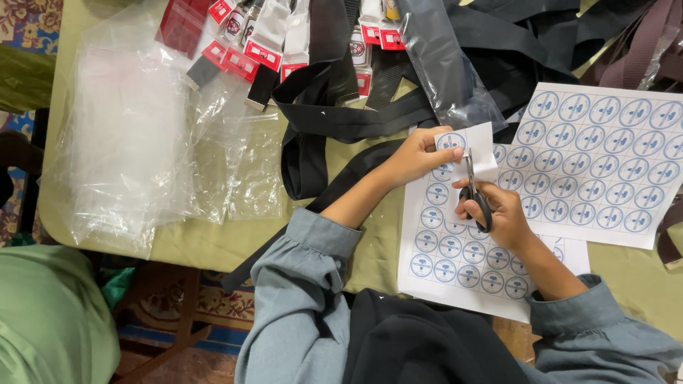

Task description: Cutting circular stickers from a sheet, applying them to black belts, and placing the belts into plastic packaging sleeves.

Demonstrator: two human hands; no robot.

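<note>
Here the sheet of round blue stickers [455, 256] is laid flat on the counter [213, 242], its upper edge lifted and pinched between the left hand's [416, 160] fingers [445, 151]. Just right of that pinch, the scissors [473, 192] are gripped closed-fisted by the right hand [501, 213], blades pointed away along the cut.

views: one, head cam only
position: above the table [213, 245], at the person's head
facing: steeply down, slightly forward
range: close, arm's reach; forearms fill lower centre
edges: floor at left and bottom
overlap: n/a, single view
</note>
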